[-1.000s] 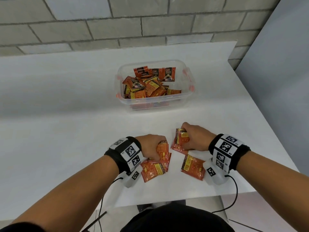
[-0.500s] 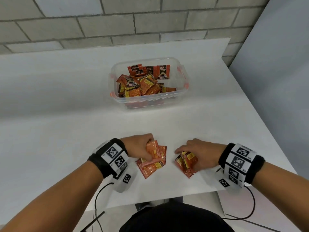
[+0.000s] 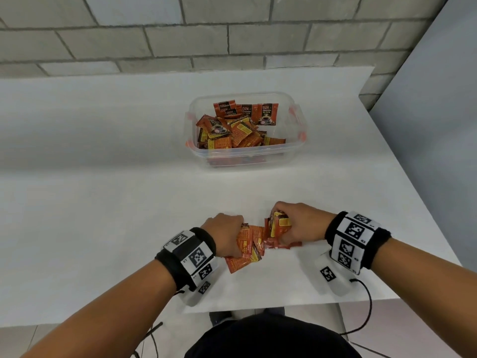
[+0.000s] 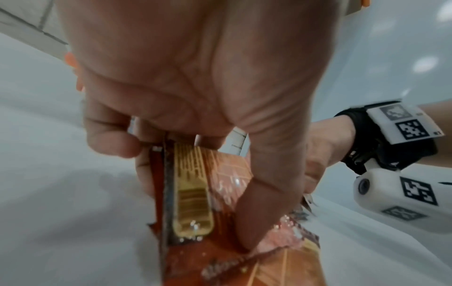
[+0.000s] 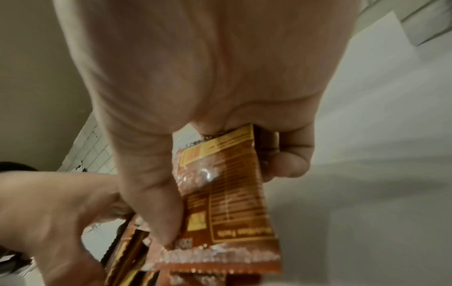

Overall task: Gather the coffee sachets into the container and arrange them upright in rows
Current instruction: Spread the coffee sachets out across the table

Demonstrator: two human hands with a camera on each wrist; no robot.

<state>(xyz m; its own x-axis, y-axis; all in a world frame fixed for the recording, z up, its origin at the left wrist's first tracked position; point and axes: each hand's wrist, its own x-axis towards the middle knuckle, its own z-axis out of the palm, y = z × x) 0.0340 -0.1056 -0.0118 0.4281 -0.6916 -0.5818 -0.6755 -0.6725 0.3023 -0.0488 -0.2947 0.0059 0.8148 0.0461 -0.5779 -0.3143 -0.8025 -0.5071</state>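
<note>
"D2X BLACK" on upright sachets (image 3: 267,114) in the container (image 3: 289,151)

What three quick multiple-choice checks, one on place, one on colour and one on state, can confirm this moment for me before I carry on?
1. Where does the container stand?
A. On the table, beyond both hands
B. On the floor
C. In the left hand

2. What colour are the sachets in the container, mainly?
A. Blue
B. Orange-red
C. Green

3. What is the right hand doing?
A. Resting flat and open
B. Gripping sachets
C. Holding the container's rim

Key: 1 A, the head view shows the container farther up the table than the hands. 2 B, the packs are orange-red with yellow panels. 3 B, the right wrist view shows fingers and thumb curled round a sachet.
</note>
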